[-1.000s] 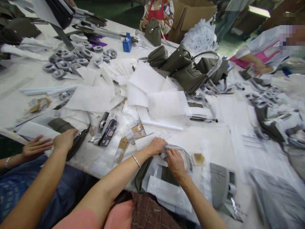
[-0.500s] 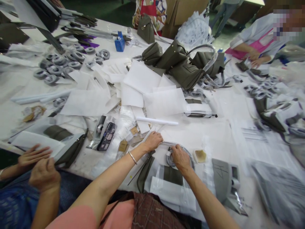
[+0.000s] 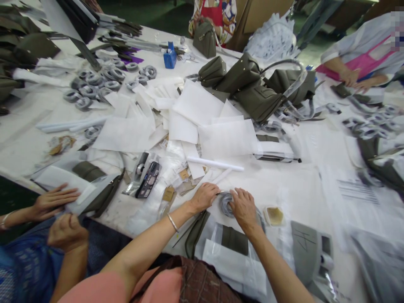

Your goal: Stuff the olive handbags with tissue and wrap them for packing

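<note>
Between my hands is a coiled grey strap [image 3: 226,204] that looks wrapped in clear film. My right hand [image 3: 244,207] grips the right side of the coil, its fingers bent over it. At the coil's left edge, my left hand [image 3: 204,198] has its fingers closed on the strap's end, partly hidden. Below them, close to my body, lies a flattened dark olive bag [image 3: 235,240] with white sheet wrapping [image 3: 232,263] over it. A small dish with yellowish content [image 3: 274,216] sits right of my right hand.
Loose white sheets [image 3: 123,134] and olive bags [image 3: 243,75] cover the table's middle. Several coiled straps [image 3: 94,84] lie at left. A co-worker's hands [image 3: 58,202] handle another bag on my left. A grey piece marked in pen [image 3: 304,244] and clear plastic [image 3: 375,252] lie at right.
The strap has been wound further: the length stretched between my hands is now mostly in the coil, and my left hand has come close to it. The view has shifted slightly.
</note>
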`<state>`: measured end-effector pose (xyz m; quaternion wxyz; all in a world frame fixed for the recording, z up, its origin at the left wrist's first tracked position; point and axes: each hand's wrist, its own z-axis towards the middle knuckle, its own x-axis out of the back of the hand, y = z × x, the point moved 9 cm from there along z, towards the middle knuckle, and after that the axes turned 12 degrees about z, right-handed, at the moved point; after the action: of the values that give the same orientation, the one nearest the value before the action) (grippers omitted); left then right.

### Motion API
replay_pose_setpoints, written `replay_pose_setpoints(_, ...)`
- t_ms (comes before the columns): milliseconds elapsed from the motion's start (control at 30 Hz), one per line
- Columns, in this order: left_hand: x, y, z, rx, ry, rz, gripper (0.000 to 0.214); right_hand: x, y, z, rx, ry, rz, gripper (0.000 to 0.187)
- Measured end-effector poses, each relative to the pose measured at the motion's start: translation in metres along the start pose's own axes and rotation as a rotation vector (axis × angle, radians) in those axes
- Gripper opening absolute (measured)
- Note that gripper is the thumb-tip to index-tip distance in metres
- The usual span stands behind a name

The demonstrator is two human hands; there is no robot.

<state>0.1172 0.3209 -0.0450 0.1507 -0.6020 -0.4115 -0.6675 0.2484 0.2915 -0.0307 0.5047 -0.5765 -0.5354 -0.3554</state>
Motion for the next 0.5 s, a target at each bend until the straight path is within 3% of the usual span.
replay_pose_setpoints(100,0.004,-0.021,-0.012,0.148,0.023,0.009,0.026,-0.008,0.002,0.006,0.005,-0.079,0.023,0.020)
replay_pose_setpoints(233,0.007,-0.040,-0.010,0.309,0.024,0.046,0.022,-0.010,0.005,0.008,-0.020,-0.087,0.020,0.015)
replay_pose_setpoints(500,0.001,-0.027,0.038,0.287,-0.051,0.124,0.015,-0.007,0.006,0.009,-0.066,-0.090,0.064,0.021)
